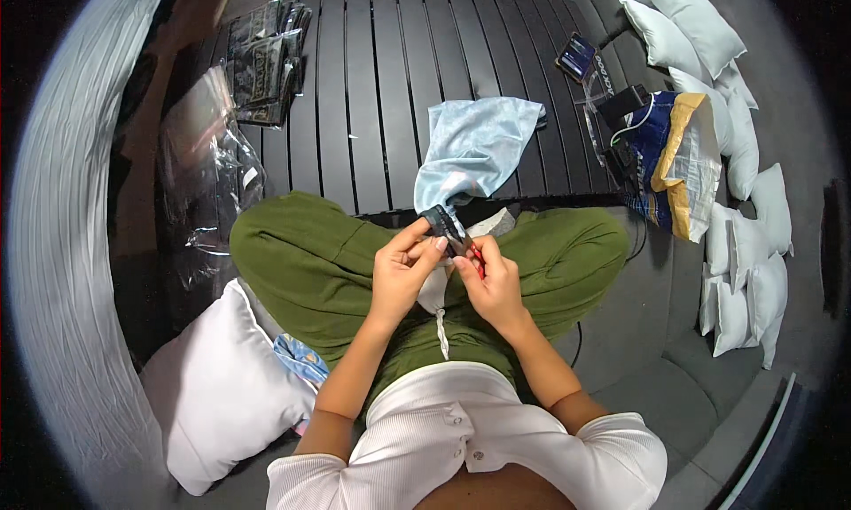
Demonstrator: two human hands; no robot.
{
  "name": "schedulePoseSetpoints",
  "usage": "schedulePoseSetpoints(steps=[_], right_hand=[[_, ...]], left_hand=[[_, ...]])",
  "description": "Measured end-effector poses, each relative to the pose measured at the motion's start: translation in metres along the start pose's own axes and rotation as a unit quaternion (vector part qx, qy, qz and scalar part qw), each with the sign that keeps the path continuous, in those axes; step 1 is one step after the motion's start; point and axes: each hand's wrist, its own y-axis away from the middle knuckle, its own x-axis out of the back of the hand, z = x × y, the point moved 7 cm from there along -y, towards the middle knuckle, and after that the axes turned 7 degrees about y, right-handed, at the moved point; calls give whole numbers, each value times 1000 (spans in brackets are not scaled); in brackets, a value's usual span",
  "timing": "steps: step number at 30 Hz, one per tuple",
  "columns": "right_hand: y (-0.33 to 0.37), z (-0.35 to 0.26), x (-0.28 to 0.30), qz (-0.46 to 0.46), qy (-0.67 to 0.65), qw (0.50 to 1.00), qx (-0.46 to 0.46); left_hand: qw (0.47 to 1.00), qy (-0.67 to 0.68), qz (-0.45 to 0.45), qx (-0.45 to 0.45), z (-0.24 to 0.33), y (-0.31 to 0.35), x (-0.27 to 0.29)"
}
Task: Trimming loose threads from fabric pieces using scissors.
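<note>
Above my lap, both hands meet at a small black strip-like piece (440,219). Its upper end is pinched between the thumb and fingers of my left hand (401,272). My right hand (493,287) is closed around a small red-handled tool (480,261), whose dark end lies against the black piece; its exact kind is partly hidden by the fingers. Just beyond, a light blue shiny cloth (479,147) lies on the table's near edge, its gathered lower end reaching to the black piece. A whitish piece (495,223) shows behind my right hand.
The dark slatted table (355,85) carries stacked packets (266,62) at the far left and a phone (576,56) at the right. Clear plastic bags (213,155) lie left. A blue and yellow bag (678,155) and several white cushions (736,244) line the right; a white pillow (226,395) rests beside me.
</note>
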Motion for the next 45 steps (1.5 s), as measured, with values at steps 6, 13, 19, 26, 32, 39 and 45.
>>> schedulePoseSetpoints(steps=[6, 13, 19, 26, 32, 39, 45], right_hand=[[-3, 0, -2, 5, -8, 1000, -3], [-1, 1, -3, 22, 2, 1000, 19], [1, 5, -4, 14, 17, 999, 31], [1, 1, -3, 27, 3, 999, 35], [3, -1, -4, 35, 1, 998, 44], [1, 0, -4, 44, 18, 998, 51], [-1, -2, -3, 44, 16, 998, 34]], left_hand=[[998, -60, -17, -1, -1, -1, 4], [1000, -29, -9, 4, 0, -3, 2], [999, -31, -18, 10, 1, -1, 1], [999, -13, -25, 20, -1, 0, 1], [998, 36, 29, 33, -2, -2, 3], [995, 59, 67, 52, -3, -2, 5], [995, 61, 75, 20, -4, -3, 3]])
